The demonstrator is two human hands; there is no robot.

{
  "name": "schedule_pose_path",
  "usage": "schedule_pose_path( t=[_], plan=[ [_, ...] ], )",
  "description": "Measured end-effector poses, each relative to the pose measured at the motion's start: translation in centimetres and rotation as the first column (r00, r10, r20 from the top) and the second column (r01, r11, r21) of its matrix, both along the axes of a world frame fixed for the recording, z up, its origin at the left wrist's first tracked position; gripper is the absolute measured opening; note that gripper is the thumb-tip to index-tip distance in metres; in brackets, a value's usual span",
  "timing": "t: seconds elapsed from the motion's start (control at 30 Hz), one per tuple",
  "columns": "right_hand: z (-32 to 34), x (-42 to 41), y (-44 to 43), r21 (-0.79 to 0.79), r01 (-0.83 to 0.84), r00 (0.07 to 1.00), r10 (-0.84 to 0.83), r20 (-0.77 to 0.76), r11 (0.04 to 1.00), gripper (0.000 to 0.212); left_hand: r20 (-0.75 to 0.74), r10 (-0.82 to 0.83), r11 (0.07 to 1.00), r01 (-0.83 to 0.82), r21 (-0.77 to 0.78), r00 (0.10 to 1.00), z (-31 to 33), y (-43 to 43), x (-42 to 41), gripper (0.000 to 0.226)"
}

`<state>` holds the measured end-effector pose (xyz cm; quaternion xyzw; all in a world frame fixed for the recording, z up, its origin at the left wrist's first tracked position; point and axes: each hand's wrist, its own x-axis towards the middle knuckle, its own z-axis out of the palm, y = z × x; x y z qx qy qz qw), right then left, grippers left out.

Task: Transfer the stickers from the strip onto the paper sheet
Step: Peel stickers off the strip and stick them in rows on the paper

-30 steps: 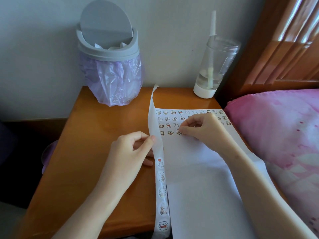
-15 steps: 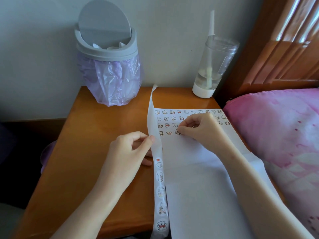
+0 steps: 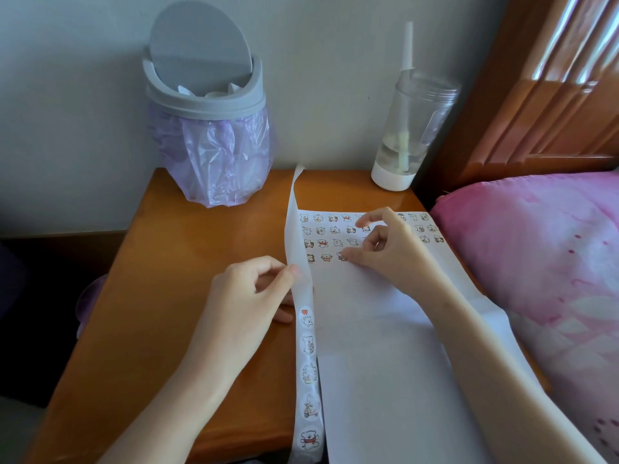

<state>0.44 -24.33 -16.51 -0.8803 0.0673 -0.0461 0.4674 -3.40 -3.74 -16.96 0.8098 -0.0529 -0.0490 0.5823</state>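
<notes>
1. Your left hand [image 3: 254, 296] sits where it was half a second ago. Its thumb and forefinger are still clamped on the strip [image 3: 305, 360], just above the nearest of the unpeeled stickers [image 3: 308, 344]. Its lower fingers are curled against the table [image 3: 174, 262].
2. Your right hand [image 3: 393, 254] is what has changed. Earlier its fingers were bunched together over the fourth row. Now they are fanned apart and hold nothing: the forefinger is raised above the second row and the middle finger is loosely curled below it.
3. Only your right thumb tip is down, at the third sticker [image 3: 341, 256] of the fourth row. You cannot tell whether it presses on that sticker or just beside it.
4. The paper sheet [image 3: 385, 356] lies flat on the right part of the table, as before. The placed stickers [image 3: 321, 231] fill three rows across its far end, partly hidden by your hand, with three more in the fourth row.
5. The strip runs along the sheet's left edge from the table's near edge. Five unpeeled stickers show below your left hand. Beyond it the backing is bare and rises toward the wall.
6. The bin [image 3: 204, 105] with its lilac liner, the clear cup [image 3: 415, 128] with a straw and the pink bedding [image 3: 536, 262] have not shifted.
</notes>
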Motion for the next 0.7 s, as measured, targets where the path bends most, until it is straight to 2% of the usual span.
schedule_pose_path(
  t=[0.23,0.4,0.57,0.7],
  plan=[
    [-0.55,0.12,0.59,-0.162,0.001,1.0,0.001,0.007,0.987,0.027,0.015,-0.001,1.0,0.001,0.015,1.0,0.03,0.0,-0.07,0.018],
    [-0.75,0.17,0.21,-0.183,-0.012,0.999,0.019,0.036,0.983,0.011,0.017,-0.001,1.0,0.001,0.026,1.0,0.12,-0.03,-0.1,0.018],
    [-0.5,-0.09,0.58,-0.201,-0.017,0.999,0.023,0.029,0.98,0.018,0.016,0.001,1.0,-0.002,0.025,1.0,0.16,0.0,-0.11,0.018],
    [-0.54,-0.29,-0.03,-0.203,0.008,0.997,0.007,0.073,0.979,0.005,0.017,-0.005,1.0,0.004,0.016,1.0,0.09,0.01,-0.1,0.018]
  ],
)
